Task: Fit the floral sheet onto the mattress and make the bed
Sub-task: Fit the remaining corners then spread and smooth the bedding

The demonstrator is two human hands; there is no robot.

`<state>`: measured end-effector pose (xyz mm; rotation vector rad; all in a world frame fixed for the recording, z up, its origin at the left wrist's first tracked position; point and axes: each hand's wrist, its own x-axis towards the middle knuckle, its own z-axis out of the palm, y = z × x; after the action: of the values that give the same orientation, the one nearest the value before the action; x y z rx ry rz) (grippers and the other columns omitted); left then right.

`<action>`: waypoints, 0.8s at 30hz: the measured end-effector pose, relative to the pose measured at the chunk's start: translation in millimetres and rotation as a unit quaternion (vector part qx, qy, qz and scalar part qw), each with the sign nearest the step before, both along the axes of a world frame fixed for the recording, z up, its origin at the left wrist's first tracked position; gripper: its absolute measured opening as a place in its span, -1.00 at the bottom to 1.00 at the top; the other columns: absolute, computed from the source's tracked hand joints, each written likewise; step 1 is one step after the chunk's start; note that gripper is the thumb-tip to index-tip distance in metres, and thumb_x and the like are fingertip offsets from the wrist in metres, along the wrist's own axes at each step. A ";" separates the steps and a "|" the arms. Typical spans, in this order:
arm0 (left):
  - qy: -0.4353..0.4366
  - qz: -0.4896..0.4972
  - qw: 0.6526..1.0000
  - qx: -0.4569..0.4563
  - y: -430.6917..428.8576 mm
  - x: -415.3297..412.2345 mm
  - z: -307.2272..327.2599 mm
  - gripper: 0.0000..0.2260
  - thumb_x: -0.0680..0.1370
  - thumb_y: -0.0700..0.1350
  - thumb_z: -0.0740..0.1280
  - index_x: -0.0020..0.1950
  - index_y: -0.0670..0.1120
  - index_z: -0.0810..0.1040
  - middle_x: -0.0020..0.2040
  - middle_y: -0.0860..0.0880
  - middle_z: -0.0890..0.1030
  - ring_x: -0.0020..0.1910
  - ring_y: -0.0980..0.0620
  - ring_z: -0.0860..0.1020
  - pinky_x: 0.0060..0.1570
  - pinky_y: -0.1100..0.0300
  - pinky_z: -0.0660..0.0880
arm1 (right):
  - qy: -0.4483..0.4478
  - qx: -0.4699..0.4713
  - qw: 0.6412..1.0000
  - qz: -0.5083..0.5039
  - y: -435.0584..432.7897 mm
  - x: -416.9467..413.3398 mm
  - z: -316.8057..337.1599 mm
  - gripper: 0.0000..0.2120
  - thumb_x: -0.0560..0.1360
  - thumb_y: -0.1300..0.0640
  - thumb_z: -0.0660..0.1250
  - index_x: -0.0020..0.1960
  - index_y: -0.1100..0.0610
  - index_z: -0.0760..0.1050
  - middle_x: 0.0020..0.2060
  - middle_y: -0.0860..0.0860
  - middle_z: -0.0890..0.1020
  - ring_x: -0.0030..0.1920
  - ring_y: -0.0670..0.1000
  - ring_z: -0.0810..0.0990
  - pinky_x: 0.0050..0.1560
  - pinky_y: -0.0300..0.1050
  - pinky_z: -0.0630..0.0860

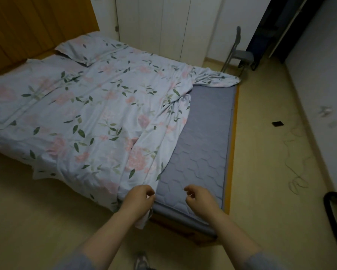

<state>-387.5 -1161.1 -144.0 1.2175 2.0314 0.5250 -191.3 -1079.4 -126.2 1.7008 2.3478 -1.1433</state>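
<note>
Pinching the corner of the pale blue flowery cloth sheet (97, 106) with my left hand (139, 199), I should tug it slowly across the grey quilted mattress (200, 152), whose right side is bare. My right hand (199, 199) hangs loose over that bare side, holding nothing.

A bare strip of grey-blue quilted mattress (204, 137) runs along the bed's right edge, open from near corner to far corner. The rumpled pale-blue floral sheet (89, 114) ridges along the strip's left side and bunches across the far right corner. Beige floor (261, 162) right of the bed lies open beside the frame; a thin looping cable (300, 182), a small black square (277, 124) and a grey folding chair (243, 55) stand nearer the wall.
</note>
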 end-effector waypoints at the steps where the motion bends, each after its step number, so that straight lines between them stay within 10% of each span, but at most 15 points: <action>1: 0.005 -0.006 1.000 0.005 8.7 -0.3 0.7 -0.83 0.55 -0.05 0.29 0.10 -0.02 0.58 0.07 0.00 0.61 0.02 0.07 0.55 0.06 0.18 0.50 | 0.001 0.004 1.000 -0.001 8.7 1.7 1.3 -0.62 0.55 0.14 0.20 0.36 0.09 0.40 0.21 0.04 0.54 0.15 0.00 0.51 0.14 -0.13 0.48; 24: 0.014 0.111 0.994 0.010 173.4 173.5 -0.3 -0.78 0.54 -0.03 0.31 0.12 -0.07 0.61 0.09 -0.05 0.63 0.04 0.03 0.57 0.04 0.22 0.49 | 0.032 0.047 0.987 0.151 218.2 142.6 10.2 -0.64 0.55 0.13 0.19 0.34 0.09 0.43 0.17 0.02 0.55 0.12 -0.02 0.52 0.05 -0.22 0.43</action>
<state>-214.0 -987.7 -144.2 1.0209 2.2043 0.6392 -48.7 -861.3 -116.0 1.2834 2.6195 -1.0641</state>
